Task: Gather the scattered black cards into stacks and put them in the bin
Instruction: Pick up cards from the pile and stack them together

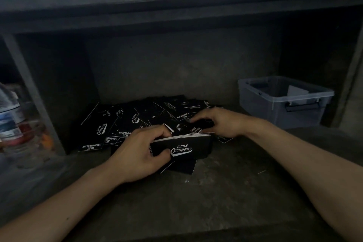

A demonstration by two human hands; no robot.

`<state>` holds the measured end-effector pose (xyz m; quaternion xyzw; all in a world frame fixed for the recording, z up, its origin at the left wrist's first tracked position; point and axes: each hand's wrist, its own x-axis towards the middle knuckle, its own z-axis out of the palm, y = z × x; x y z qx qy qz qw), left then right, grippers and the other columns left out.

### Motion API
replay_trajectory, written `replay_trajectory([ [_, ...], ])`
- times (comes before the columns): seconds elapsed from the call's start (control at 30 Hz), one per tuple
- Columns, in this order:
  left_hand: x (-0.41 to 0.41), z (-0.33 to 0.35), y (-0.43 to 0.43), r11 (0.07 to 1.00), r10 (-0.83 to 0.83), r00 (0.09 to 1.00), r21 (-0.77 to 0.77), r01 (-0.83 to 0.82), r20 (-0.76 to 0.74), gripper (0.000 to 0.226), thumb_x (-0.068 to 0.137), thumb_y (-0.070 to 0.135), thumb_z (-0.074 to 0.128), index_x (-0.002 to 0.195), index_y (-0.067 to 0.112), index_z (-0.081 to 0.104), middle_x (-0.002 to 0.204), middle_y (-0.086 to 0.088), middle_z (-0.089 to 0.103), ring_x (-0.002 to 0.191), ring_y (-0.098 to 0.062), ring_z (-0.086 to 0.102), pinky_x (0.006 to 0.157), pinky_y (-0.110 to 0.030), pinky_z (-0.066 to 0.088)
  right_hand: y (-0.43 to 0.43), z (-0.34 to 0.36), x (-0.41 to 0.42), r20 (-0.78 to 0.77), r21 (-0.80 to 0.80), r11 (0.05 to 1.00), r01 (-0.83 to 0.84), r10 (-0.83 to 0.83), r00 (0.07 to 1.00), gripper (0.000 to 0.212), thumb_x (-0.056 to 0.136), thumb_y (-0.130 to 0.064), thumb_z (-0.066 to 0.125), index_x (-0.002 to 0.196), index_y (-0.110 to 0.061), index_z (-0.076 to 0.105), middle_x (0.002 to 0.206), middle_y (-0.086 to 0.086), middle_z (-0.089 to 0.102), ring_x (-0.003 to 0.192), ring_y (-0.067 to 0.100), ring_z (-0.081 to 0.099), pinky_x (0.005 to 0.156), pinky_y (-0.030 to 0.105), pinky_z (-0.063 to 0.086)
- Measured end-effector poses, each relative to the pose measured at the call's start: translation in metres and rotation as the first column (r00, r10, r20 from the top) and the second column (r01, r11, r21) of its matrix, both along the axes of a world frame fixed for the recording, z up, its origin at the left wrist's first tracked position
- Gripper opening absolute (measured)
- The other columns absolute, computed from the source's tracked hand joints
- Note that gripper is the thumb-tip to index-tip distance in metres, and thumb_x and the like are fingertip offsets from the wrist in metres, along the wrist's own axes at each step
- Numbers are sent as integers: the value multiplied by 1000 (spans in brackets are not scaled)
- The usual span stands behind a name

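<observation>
Mid-gather. My left hand (141,153) grips a part-built stack (182,148) by its end, thumb on the printed face. My right hand (218,124) is at 1 o'clock of the stack, fingers bent down onto the scattered cards (125,124); I cannot tell whether it has pinched one. Most cards lie unsorted from 10 to 12 o'clock on the bench (196,202). One loose card (184,167) lies under the stack at 6 o'clock. The bin (275,112) sits well apart at 2 o'clock, something pale inside, no black stack visible in it. My judgement: early days, this stack unfinished, most of the gathering and the binning left
</observation>
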<state>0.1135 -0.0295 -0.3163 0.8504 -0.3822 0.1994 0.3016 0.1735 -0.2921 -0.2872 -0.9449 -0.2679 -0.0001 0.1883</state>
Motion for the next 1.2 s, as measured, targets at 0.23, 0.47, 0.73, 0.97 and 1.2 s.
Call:
replay_trajectory([
  [0.23, 2, -1, 0, 1000, 4, 1000, -11, -4, 8, 13, 78, 36, 67, 88, 28, 63, 104, 14, 59, 95, -12, 64, 81, -22, 50, -25, 13, 2, -41, 27, 989, 145, -144, 989, 35, 70, -32, 84, 102, -32, 71, 96, -4, 68, 90, 7, 61, 75, 17, 46],
  [0.47, 2, 0, 0, 993, 67, 998, -94, -66, 7, 39, 72, 35, 72, 103, 39, 48, 129, 19, 50, 117, -5, 57, 92, -20, 48, -24, 32, -14, -321, 400, 917, -1, 141, 937, 19, 82, -21, 75, 101, -20, 76, 101, 0, 75, 94, 11, 70, 77, 20, 56],
  [0.73, 0, 1, 0, 999, -32, 999, -35, 34, 43, 40, 79, 26, 72, 115, 37, 59, 100, 17, 66, 92, -7, 68, 79, -19, 53, 11, 29, 18, -96, 409, 911, 46, -7, 995, 28, 98, -9, 53, 119, -21, 67, 122, -2, 67, 116, 15, 61, 89, 16, 48],
  [0.97, 1, 4, 6, 999, 44, 997, -29, -42, 58, 21, 78, 22, 71, 96, 29, 62, 96, 16, 63, 90, -9, 65, 76, -20, 51, 33, 5, 32, 196, -298, 954, 44, 16, 980, 62, 87, -1, 48, 143, -27, 47, 148, 5, 43, 135, 23, 40, 111, 32, 34],
  [1.2, 2, 2, 6, 999, 43, 999, -16, -43, -6, 24, 78, 23, 65, 96, 36, 58, 92, 14, 68, 85, -11, 68, 74, -26, 54, -11, 13, 16, 80, -294, 952, 80, -59, 995, 63, 80, -3, 61, 134, -34, 55, 137, -3, 50, 130, 18, 44, 102, 19, 36],
])
